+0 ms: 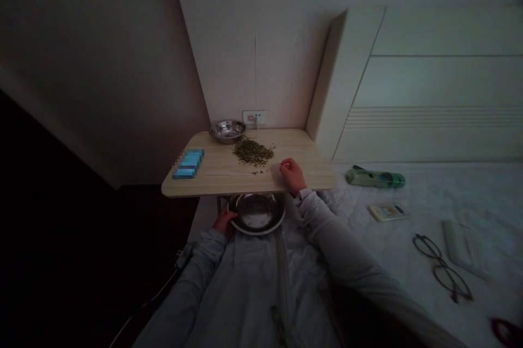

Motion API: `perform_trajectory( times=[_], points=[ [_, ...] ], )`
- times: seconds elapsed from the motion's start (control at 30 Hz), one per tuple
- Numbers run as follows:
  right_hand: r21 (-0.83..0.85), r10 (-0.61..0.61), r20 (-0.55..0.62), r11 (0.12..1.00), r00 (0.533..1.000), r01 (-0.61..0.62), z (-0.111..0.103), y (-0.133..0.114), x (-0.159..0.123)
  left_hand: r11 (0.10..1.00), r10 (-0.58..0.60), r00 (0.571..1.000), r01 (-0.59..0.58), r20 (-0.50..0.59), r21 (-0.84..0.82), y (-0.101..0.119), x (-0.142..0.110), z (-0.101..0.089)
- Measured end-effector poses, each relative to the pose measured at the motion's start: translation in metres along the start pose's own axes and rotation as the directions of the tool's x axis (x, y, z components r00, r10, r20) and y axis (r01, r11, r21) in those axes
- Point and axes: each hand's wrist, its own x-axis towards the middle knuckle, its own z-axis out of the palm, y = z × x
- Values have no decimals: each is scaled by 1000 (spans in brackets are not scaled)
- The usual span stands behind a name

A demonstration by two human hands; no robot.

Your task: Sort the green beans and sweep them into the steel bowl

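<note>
My left hand grips the left rim of a metal bowl, which sits just below the table's front edge, over my lap. A few small specks lie inside that bowl. Over the right front of the small wooden table, my right hand is closed with its fingers curled; whether anything is in them I cannot make out. To its left, a pile of small greenish-brown beans or seeds is spread on the tabletop, with a few loose ones nearer the front edge. A second metal bowl stands at the back left.
A blurred-out blue-screened device lies at the table's left. On the bed to the right are a green bottle, a phone, glasses and a pale case. A wall socket with a plug is behind the table.
</note>
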Motion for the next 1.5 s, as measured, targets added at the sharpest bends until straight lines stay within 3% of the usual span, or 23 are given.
perform_trajectory(
  times=[0.23, 0.47, 0.63, 0.83, 0.97, 1.07, 1.23, 1.4, 1.5],
  points=[
    [-18, -13, 44, 1000, 999, 14, 2, 8, 4, 1000, 17, 1000, -17, 2, -5, -1, 1, -1],
    [-126, -19, 20, 992, 1000, 22, 1, 4, 2, 1000, 11, 1000, -11, -15, -3, 0, 0, 1],
    [-158, -47, -63, 987, 997, 36, 2, 6, 2, 1000, 13, 1000, -13, -10, 2, -1, 0, 1],
    [-219, -74, -48, 974, 996, 62, 4, 7, 3, 1000, 23, 1000, -23, 0, -7, -1, 0, 1],
    [-176, -33, -3, 984, 999, 32, 4, 6, 3, 1000, 18, 1000, -17, 6, -14, -1, 1, 0],
    [-46, -10, 16, 999, 1000, 10, 2, 7, 6, 1000, 18, 1000, -18, 2, -15, -2, 1, 0],
    [104, 98, -16, 990, 995, -96, -21, 12, 17, 1000, 4, 1000, -4, -3, -31, -2, 1, 0],
    [-141, 73, -100, 986, 992, -87, -62, 16, 16, 1000, 1, 1000, -2, -31, -9, -2, 0, -1],
    [-291, 94, -87, 950, 992, -116, -73, 16, 7, 1000, -21, 999, 21, -43, -9, 1, -1, 3]
  ],
)
